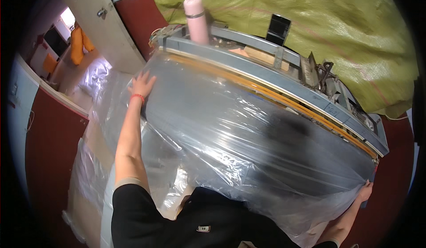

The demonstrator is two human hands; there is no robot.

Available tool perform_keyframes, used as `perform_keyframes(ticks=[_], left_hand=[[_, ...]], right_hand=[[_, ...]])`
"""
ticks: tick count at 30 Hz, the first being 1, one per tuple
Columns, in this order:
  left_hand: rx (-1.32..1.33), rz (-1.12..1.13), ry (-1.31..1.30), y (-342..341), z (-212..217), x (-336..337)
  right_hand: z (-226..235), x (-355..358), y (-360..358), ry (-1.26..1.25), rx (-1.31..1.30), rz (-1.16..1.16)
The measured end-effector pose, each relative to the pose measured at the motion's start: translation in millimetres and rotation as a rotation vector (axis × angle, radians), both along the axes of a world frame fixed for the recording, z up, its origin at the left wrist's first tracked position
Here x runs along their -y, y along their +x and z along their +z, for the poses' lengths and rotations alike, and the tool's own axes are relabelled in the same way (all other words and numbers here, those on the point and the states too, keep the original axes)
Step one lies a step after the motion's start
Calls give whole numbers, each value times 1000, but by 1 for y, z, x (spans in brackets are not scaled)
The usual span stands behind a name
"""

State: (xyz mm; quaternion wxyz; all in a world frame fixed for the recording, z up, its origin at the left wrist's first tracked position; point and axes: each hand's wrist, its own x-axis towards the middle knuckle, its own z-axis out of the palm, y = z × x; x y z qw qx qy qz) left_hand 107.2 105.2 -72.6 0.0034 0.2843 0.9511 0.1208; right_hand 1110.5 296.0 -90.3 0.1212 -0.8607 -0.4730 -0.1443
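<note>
A wide sheet of clear plastic film (213,128) lies over a dark grey tabletop and hangs down toward my body, creased and shiny. My left hand (142,85), with a red band at the wrist, rests flat on the film near the table's left end, fingers spread. At the far right corner my right hand (365,191) is closed on the film's edge, and creases run from it across the sheet. Along the table's back edge runs a long grey metal frame (266,77) with an orange-yellow strip (266,89) below it.
On the frame stand a pink bottle (197,21) and a dark phone (278,29); scissors (327,72) lie among metal parts. A yellow-green tarp (319,17) hangs behind. An open door (102,21) is at the far left, with more film (86,177) on the floor.
</note>
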Motion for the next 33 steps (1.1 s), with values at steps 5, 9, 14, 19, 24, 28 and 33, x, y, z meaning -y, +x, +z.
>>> perform_keyframes(ticks=[5, 9, 14, 19, 24, 28, 33], left_hand=[[77, -154, 1077, -11, 27, 35], [-16, 206, 839, -67, -54, 153], [-51, -206, 244, -18, -209, 203], [-157, 77, 246, 12, -173, 282], [-242, 497, 748, -14, -110, 367], [-244, 83, 1084, 53, 45, 300], [-174, -709, 965, 167, 130, 222]], right_hand=[[-7, 4, 78, 167, -228, 50], [19, 13, 70, 316, -187, -18], [16, -10, 93, 449, -397, 274], [35, -71, 8, 382, -421, 703], [83, -84, -163, 209, -631, 969], [119, -22, -359, 72, -759, 1203], [152, 137, -591, -569, -975, 1752]])
